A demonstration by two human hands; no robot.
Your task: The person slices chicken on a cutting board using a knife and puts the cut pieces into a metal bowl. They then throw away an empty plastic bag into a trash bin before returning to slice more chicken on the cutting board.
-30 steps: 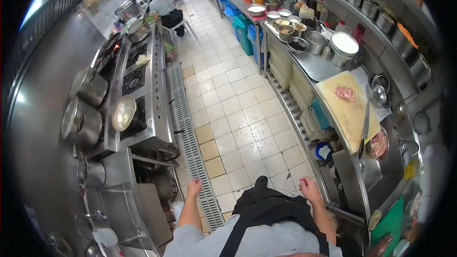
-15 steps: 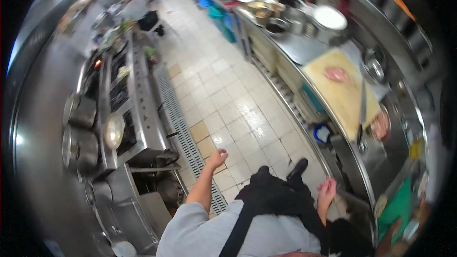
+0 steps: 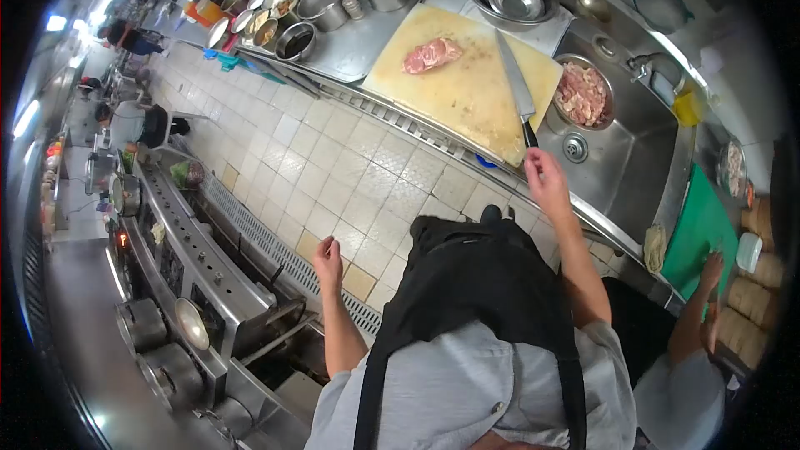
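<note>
From where I stand, the yellowish cutting board [image 3: 467, 100] is the thing to go by. A slab of raw meat [image 3: 432, 56] lies on it, left of its middle. A long knife [image 3: 515, 75] rests along the board's right side, its black handle toward the near corner. The person's right hand [image 3: 546, 177] is just off that corner, right by the handle's end; the fingers are partly bent, and I can't tell whether they touch the handle. The left hand [image 3: 327, 261], well apart from the board on its near left, hangs above the tiled floor [image 3: 333, 175], fingers curled in narrow with nothing to be seen in them.

Right of the board is the sink [image 3: 635, 158], with a bowl of cut raw meat [image 3: 583, 93] in it. Nested metal bowls [image 3: 514, 0] stand just beyond the board, and a bowl of dark contents [image 3: 296, 42] sits to its left on the steel tabletop [image 3: 358, 54]. Farther right, past the sink, a co-worker's hand [image 3: 713, 268] is at a green board [image 3: 698, 229].
</note>
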